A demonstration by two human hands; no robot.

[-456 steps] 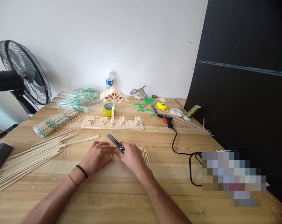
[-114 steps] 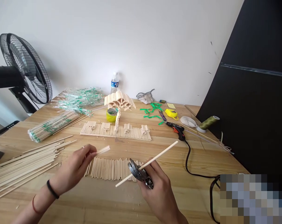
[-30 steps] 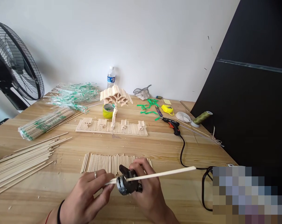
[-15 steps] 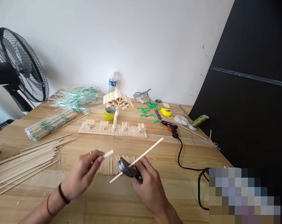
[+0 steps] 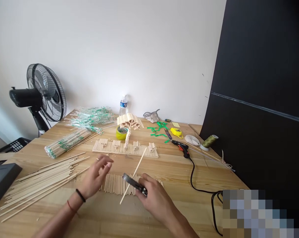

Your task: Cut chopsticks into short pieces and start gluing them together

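My right hand (image 5: 155,195) grips dark metal hand cutters (image 5: 133,183), whose handles are mostly hidden in the palm. A long thin wooden stick (image 5: 141,162) slants across the cutters, held by the same hand. My left hand (image 5: 98,175) is beside the left end of a row of short cut sticks (image 5: 115,184); its thumb and fingers are apart, with nothing visible between them. Behind the hands stands a stick-built model, with a tree-like roof (image 5: 129,120) on a curved trunk above a slatted base (image 5: 146,152) bearing small stools.
Long loose sticks (image 5: 48,180) lie at the left, near a wrapped stick bundle (image 5: 67,142) and plastic wrappers (image 5: 90,119). Yellow-green tape (image 5: 121,134) and a bottle (image 5: 123,105) stand behind. A corded glue gun (image 5: 181,147), tape measure (image 5: 176,132) and thread spool (image 5: 210,142) lie right.
The short stick piece is gone from my left fingers, which have spread apart. In my right hand the cutters and long stick have turned steeper. The camera view has shifted up and left.
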